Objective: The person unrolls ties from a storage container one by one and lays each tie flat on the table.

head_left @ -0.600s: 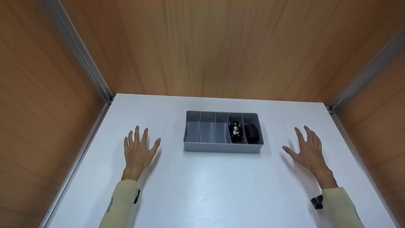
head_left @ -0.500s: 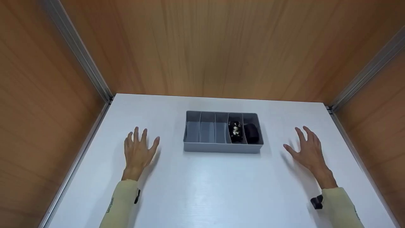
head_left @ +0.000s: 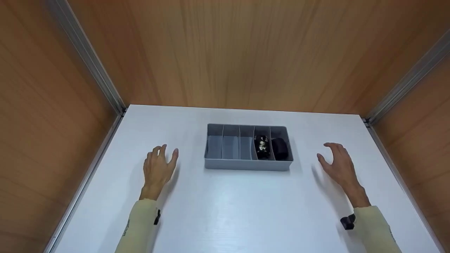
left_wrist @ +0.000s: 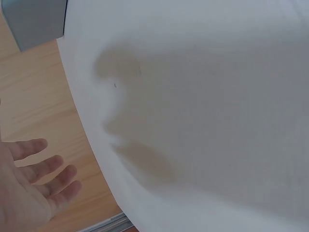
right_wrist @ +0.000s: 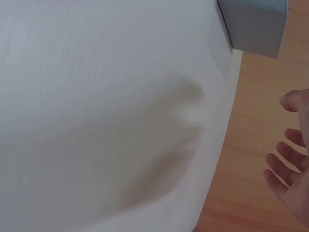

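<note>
A grey divided box (head_left: 246, 164) sits toward the back of the white table. Its fourth compartment from the left holds a black rolled cloth with a pale floral print (head_left: 262, 146); a plain dark rolled cloth (head_left: 280, 148) lies in the rightmost one. The other compartments hold nothing. My left hand (head_left: 158, 168) hovers above the table left of the box, fingers relaxed and lightly bent. To the right of the box, my right hand (head_left: 340, 167) is raised likewise, thumb apart from the fingers. Both hands hold nothing; each wrist view shows loose fingers and the hand's shadow below.
Wooden panels stand behind the white table (head_left: 225, 203) and along both sides. Metal rails (head_left: 91, 59) run up the corners. Small black devices (head_left: 348, 222) are worn at the sleeves' inner edges.
Fingers of both hands have gone from spread to more bent and closer together. The left hand has shifted slightly right, the right forearm slightly left. The box and rolled cloths stay put.
</note>
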Motion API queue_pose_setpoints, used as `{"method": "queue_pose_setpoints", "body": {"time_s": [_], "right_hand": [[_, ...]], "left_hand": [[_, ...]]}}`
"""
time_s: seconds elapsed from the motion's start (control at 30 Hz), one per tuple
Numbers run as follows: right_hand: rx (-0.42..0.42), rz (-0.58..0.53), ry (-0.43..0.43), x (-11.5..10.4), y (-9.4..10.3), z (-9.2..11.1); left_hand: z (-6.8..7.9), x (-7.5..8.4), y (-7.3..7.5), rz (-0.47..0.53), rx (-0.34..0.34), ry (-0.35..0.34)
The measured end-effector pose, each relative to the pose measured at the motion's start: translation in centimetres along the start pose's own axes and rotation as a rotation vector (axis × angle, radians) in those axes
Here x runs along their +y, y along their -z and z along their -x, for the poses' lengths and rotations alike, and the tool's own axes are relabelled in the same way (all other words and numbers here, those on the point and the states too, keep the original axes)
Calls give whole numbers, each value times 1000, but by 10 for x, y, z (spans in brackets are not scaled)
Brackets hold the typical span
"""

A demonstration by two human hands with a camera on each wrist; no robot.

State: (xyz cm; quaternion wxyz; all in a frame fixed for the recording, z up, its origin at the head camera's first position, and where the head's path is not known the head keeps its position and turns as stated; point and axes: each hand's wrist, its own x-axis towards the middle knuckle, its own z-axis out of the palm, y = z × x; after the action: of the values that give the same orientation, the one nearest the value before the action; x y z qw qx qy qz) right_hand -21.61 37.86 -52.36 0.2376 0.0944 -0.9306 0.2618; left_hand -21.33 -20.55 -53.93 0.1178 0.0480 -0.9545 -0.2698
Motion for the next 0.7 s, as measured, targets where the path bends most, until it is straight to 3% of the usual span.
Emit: {"method": "queue_pose_setpoints", "body": {"time_s": [0.17, 0.37, 0.7], "right_hand": [[-37, -95, -88, -6, -2, -4], [-20, -139, -99, -10, -6, -8], [-21, -213, -135, -19, -14, -17]], "left_hand": [[0, 5, -3, 64, 11, 8], [-3, 12, -8, 135, 35, 11], [-5, 23, -18, 294, -4, 96]]}}
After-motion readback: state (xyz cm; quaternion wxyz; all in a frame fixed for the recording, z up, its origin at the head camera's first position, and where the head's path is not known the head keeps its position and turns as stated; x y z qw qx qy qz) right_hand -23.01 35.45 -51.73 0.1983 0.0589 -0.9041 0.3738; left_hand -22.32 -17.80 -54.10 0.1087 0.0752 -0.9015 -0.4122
